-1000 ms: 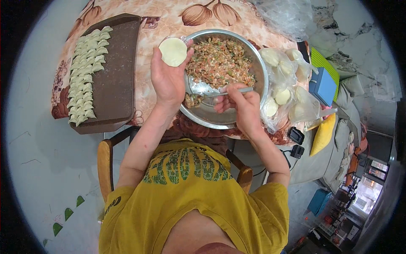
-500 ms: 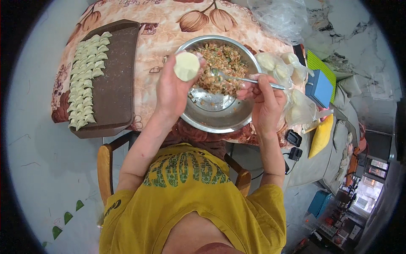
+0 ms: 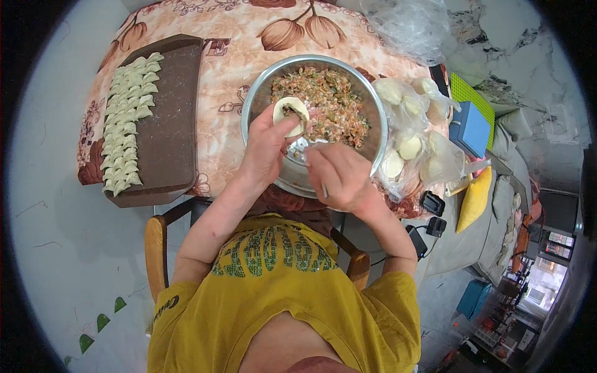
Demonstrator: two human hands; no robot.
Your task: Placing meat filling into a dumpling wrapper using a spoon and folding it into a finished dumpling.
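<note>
My left hand (image 3: 266,146) cups a round dumpling wrapper (image 3: 290,102) over the left part of a steel bowl (image 3: 377,133), fingers curled beneath it. Some filling shows in the middle of the wrapper, partly covered by my thumb. Closed around a metal spoon (image 3: 298,148), my right hand (image 3: 342,177) is just right of the wrapper, above the bowl's near side. The spoon's bowl points toward my left hand, and its handle is mostly hidden in my grip. Chopped filling (image 3: 339,102) with green bits fills the far part of the bowl.
Left of the bowl, a brown tray (image 3: 171,118) carries rows of folded dumplings (image 3: 127,118). Clear bags with round wrappers (image 3: 410,147) lie to the right, beside a blue box (image 3: 469,129). A crumpled plastic bag (image 3: 407,28) lies at the back right.
Filling now lies on the wrapper, which was bare before. My right hand has moved left and nearer, bringing the spoon out of the filling to beside my left hand.
</note>
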